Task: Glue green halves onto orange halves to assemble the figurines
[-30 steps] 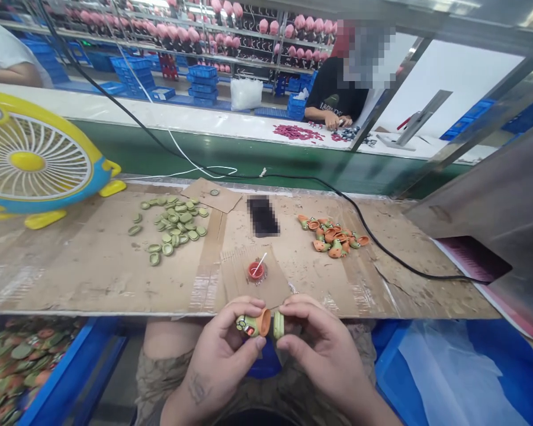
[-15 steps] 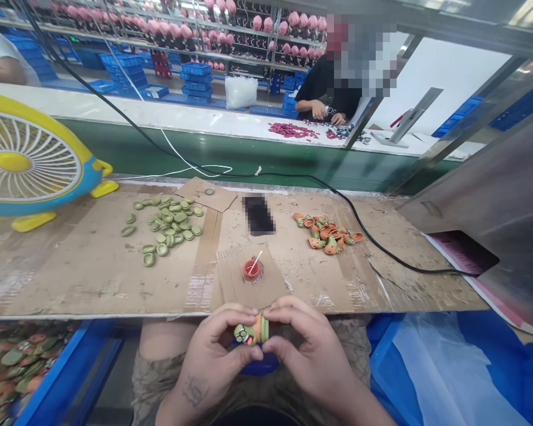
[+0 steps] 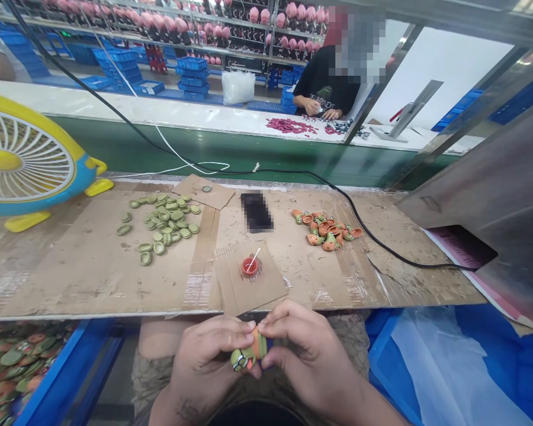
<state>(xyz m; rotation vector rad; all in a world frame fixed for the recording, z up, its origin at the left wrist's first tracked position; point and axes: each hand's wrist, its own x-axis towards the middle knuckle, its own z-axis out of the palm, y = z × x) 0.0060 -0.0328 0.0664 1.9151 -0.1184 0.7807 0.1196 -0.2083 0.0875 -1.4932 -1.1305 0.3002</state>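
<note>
Between both hands, over my lap at the table's front edge, is a small green and orange figurine (image 3: 250, 352) with dark-rimmed eyes and a red mouth. My left hand (image 3: 206, 358) is closed on its head side, to the left. The fingers of my right hand (image 3: 304, 349) pinch its green base end. A red pot (image 3: 249, 266) with a white stick in it sits on a cardboard piece (image 3: 231, 290) just beyond my hands. Several green oval caps (image 3: 171, 219) lie loose to the left. A pile of orange and green figurine bodies (image 3: 331, 231) lies to the right.
A yellow and blue fan (image 3: 26, 160) stands at the left. A black cable (image 3: 373, 245) crosses the table at the right. A dark blurred flat object (image 3: 256, 213) lies mid-table. Blue bins (image 3: 57, 378) flank my legs. Across the barrier, a person (image 3: 326, 83) handles small parts.
The figurine has tilted, its head now turned lower and toward me. Both hands keep hold of it. The view has shifted slightly, and the person opposite has moved their hands.
</note>
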